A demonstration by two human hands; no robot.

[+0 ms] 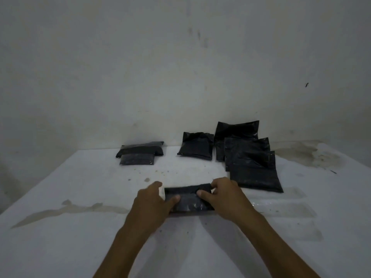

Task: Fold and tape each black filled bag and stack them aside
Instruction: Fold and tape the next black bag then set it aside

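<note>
At lower centre, the left hand (152, 199) and right hand (220, 194) are gripping the folded bag (188, 199); soft, slippery, shifting fill, so holding both ends

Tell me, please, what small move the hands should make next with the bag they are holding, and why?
Probably press the fold flat and tape it: both the left hand and right hand grip the folded bag, and no tape shows across its fold.

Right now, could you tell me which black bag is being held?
The folded bag nearest the camera: left hand and right hand both grip it; the others lie untouched.
</note>
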